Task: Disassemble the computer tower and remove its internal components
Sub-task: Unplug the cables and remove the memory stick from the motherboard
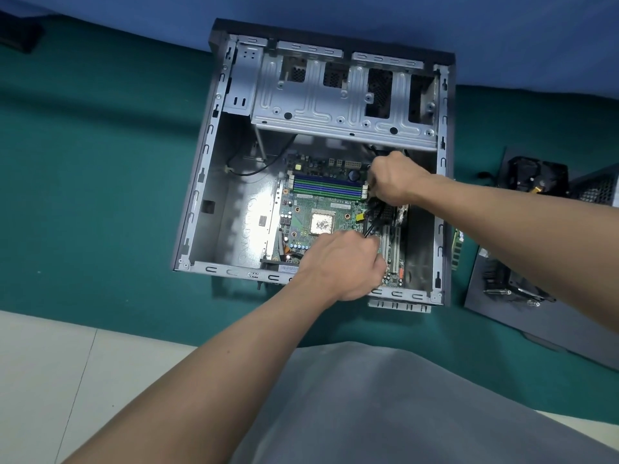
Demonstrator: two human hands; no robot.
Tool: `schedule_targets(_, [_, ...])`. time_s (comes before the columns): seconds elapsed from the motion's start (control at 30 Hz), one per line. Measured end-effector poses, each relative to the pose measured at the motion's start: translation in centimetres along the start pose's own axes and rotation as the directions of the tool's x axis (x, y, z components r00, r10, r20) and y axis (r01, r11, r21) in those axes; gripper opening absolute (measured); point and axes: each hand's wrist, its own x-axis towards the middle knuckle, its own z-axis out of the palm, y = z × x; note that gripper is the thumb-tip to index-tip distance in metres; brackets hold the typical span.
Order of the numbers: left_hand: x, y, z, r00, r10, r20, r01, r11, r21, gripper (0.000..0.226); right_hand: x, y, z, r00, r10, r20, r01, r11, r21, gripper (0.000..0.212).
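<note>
Computer tower (214, 182) on green mat (83, 195), tiled floor (50, 380)

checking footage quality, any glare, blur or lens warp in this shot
Head view: a bright glare patch washes out the bare metal floor of the computer case left of the motherboard; wide-angle warp bows the case's edges; the right hand and left hand look slightly soft, and the frame's corners darken.

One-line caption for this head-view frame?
Both hands, left and right, grip black cables over the green motherboard inside the open grey metal computer case.
</note>
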Motion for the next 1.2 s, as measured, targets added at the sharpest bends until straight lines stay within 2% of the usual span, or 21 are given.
schedule_targets(0.03, [0.01,0.0,-0.01,1.0,0.001,0.0,-0.001,1.0,0.0,0.028,0.12,-0.06,0.05,1.0,0.014,0.007,-0.014,1.0,0.008,0.013])
schedule_targets(0.13, [0.03,0.02,0.03,1.0,0.001,-0.003,-0.001,1.0,0.002,0.028,0.0,-0.24,0.33,0.997,0.063,0.036,-0.063,0.998,-0.016,0.038])
schedule_targets(0.37, [0.03,0.04,0.07,1.0,0.004,-0.007,-0.004,1.0,-0.005,0.027,-0.54,-0.26,0.11,1.0,0.028,0.006,-0.028,0.998,-0.058,0.026])
schedule_targets(0.5, [0.03,0.02,0.11,1.0,0.006,-0.01,-0.006,1.0,-0.005,0.028,-0.1,0.24,-0.36,1.0,-0.014,0.011,0.014,1.0,-0.012,0.012])
schedule_targets(0.6, [0.04,-0.01,0.12,1.0,0.007,-0.006,-0.007,1.0,-0.002,0.03,0.2,0.22,-0.21,0.999,-0.022,0.033,0.023,1.0,-0.021,0.013])
schedule_targets(0.7, [0.07,0.01,0.14,1.0,0.006,-0.006,-0.006,1.0,0.0,0.029,-0.03,-0.16,0.08,0.997,0.019,0.069,-0.014,0.997,-0.072,0.033])
schedule_targets(0.83, [0.09,-0.13,0.26,1.0,0.002,-0.001,-0.002,1.0,0.0,0.029,-0.44,-0.45,0.21,0.999,0.031,0.037,-0.027,0.994,-0.108,0.025])
schedule_targets(0.93, [0.03,-0.06,0.25,1.0,0.004,-0.002,-0.004,1.0,0.002,0.029,-0.57,-0.58,0.2,1.0,-0.019,-0.003,0.019,0.992,-0.123,0.024])
schedule_targets(1.2, [0.02,-0.02,0.15,1.0,0.005,-0.008,-0.005,1.0,0.006,0.028,-0.21,-0.09,0.34,0.996,-0.088,0.004,0.088,0.991,-0.104,0.011])
